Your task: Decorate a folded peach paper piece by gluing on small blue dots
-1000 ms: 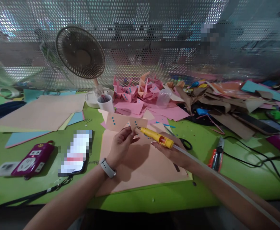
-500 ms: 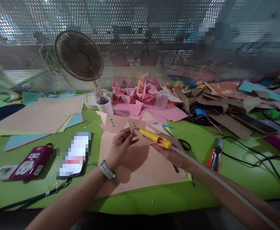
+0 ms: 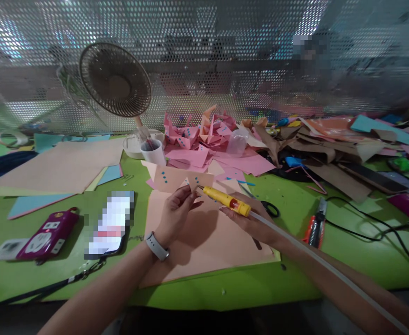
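My left hand [image 3: 179,210], with a watch on its wrist, pinches a folded peach paper piece [image 3: 173,180] marked with small blue dots. My right hand [image 3: 244,221] is wrapped round a yellow hot glue gun [image 3: 227,200], from which a long pale stick runs back along my forearm. The gun's nozzle points left, close to the paper at my left fingertips; whether they touch cannot be made out. Beneath both hands lie large peach sheets [image 3: 201,251]. Black-handled scissors [image 3: 270,209] are partly hidden behind my right hand.
A phone [image 3: 110,223] and a purple power strip [image 3: 49,235] lie left. A red cutter [image 3: 315,225] and black cable [image 3: 358,232] are on the right. Behind stand a fan [image 3: 115,79], a white cup [image 3: 153,152], pink folded papers [image 3: 187,135] and brown scraps [image 3: 323,153].
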### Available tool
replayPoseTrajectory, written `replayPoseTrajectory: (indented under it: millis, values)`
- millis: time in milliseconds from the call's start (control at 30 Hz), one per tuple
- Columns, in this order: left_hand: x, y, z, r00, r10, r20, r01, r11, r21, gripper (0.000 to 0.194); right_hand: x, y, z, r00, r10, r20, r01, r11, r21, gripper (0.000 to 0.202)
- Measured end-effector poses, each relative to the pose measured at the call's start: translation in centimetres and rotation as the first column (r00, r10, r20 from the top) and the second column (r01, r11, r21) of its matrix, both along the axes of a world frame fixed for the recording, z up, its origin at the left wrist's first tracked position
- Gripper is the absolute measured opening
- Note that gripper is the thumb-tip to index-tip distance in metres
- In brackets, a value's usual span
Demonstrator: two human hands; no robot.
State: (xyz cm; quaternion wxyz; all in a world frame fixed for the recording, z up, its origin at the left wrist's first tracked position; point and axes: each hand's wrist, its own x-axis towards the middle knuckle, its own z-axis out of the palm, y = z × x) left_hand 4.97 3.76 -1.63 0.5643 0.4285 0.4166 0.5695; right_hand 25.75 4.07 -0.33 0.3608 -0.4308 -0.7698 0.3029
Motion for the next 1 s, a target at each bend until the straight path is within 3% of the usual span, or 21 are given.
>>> replayPoseTrajectory:
  millis: [167, 267, 433, 567, 667, 767, 800, 900, 1000]
  values:
    - [0.0, 0.0, -0.1, 1.000, 0.006, -0.001, -0.006, 1.000, 0.001, 0.035, 0.0, 0.1, 0.0, 1.000, 0.017, -0.003, -0.017, 0.998, 0.056, 0.015]
    - [-0.2, 0.1, -0.1, 1.000, 0.005, 0.001, -0.005, 1.000, 0.001, 0.036, 0.3, -0.3, 0.1, 0.998, -0.011, -0.061, 0.020, 0.986, 0.164, 0.013]
    - [-0.5, 0.4, 0.1, 0.999, 0.044, -0.032, -0.044, 0.999, 0.005, 0.033, 2.6, -0.7, 2.2, 0.901, -0.270, -0.340, 0.382, 0.866, 0.323, 0.020]
    - [-0.6, 0.5, 0.3, 0.997, 0.069, -0.042, -0.068, 0.997, 0.026, 0.032, 6.4, 0.5, 5.0, 0.784, -0.357, -0.508, 0.566, 0.748, 0.348, 0.029]
    - [-0.8, 0.7, 0.3, 0.996, 0.075, -0.048, -0.072, 0.995, 0.067, 0.032, 10.4, 2.2, 5.2, 0.824, -0.445, -0.351, 0.561, 0.727, 0.396, 0.032]
    - [-1.1, 1.1, 0.2, 0.997, 0.070, -0.022, -0.068, 0.994, 0.088, 0.032, 14.4, 3.6, 3.3, 0.823, -0.568, 0.011, 0.486, 0.714, 0.504, 0.031]
    - [-1.2, 1.3, 0.2, 0.997, 0.070, -0.016, -0.068, 0.993, 0.092, 0.032, 15.4, 3.9, 2.4, 0.813, -0.559, 0.163, 0.418, 0.755, 0.505, 0.031]
    - [-1.6, 1.8, 0.1, 0.995, 0.096, -0.001, -0.095, 0.990, 0.106, 0.031, 17.5, 4.5, 0.3, 0.774, -0.525, 0.355, 0.377, 0.831, 0.408, 0.029]
    - [-2.1, 2.3, 0.2, 0.992, 0.120, 0.046, -0.125, 0.984, 0.124, 0.027, 18.3, 4.7, -0.5, 0.751, -0.484, 0.450, 0.405, 0.875, 0.265, 0.036]
